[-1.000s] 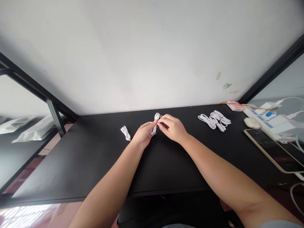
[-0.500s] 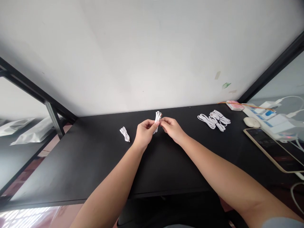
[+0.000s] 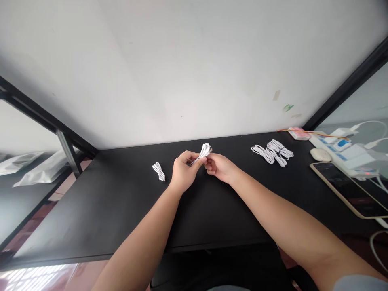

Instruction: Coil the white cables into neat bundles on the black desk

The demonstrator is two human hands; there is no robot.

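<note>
- Cable bundle [image 3: 203, 153], white, is gripped by left hand [image 3: 183, 173] and right hand [image 3: 220, 167] above the bench [image 3: 121, 210].
- Tied cable [image 3: 159, 171] is laid left of it.

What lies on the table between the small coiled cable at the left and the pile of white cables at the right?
In the head view, between the small coiled cable and the pile of white cables, only the left hand and right hand, together gripping a folded white cable above bare table.

A black table [image 3: 91, 210] is set against a plain white wall [image 3: 188, 64], black frame bars [image 3: 36, 117] are seen at either side, and reddish floor tiles [image 3: 39, 275] are lit at the lower left.
</note>
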